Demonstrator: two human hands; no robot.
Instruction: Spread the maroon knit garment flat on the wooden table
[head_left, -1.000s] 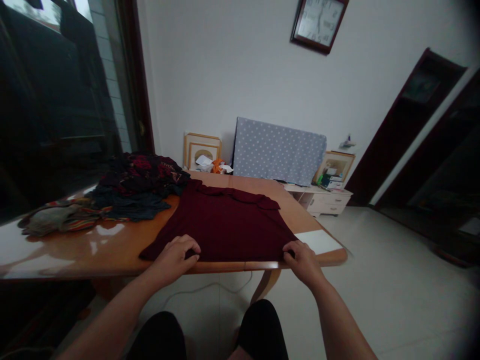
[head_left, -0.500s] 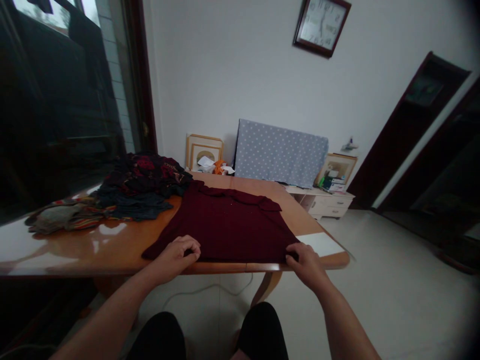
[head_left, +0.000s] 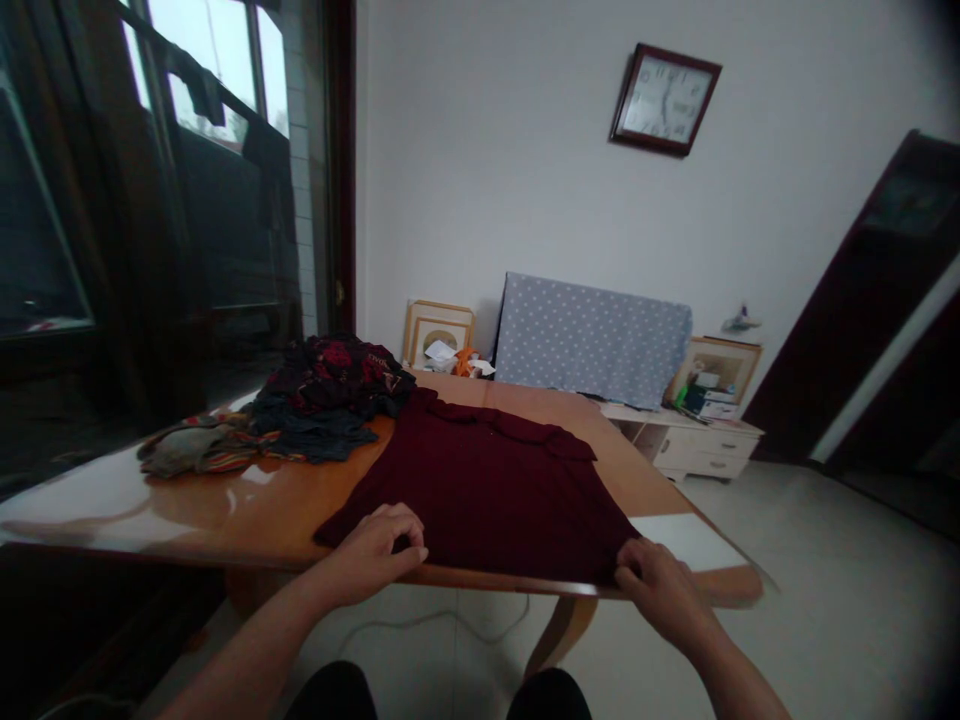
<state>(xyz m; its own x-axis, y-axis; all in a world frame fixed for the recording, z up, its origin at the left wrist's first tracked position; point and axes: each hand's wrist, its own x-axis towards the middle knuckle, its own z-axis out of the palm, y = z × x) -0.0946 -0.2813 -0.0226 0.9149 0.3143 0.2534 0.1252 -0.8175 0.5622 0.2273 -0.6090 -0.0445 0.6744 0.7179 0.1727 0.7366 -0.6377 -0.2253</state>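
A dark red shirt lies spread flat over the near part of the wooden table, its near edge running along the table's front edge. Its far edge is uneven, with folded-over cloth. At the near right corner, my right hand is closed, thumb and fingers pinching the cloth. My left hand is bent into a pinch at the near edge, left of the middle. Its thumb and fingertips meet at the hem, and the shirt's near left corner extends out beyond that hand.
Left of the shirt lies a heap of dark clothes, with a grey and striped cloth bundle beside it. A white sheet is at the table's right. Beyond stand a low white cabinet and something under a spotted grey-blue cloth.
The whole view has shifted, so everything appears farther right and lower. Both hands stay at the shirt's near edge, and the shirt lies much as before.
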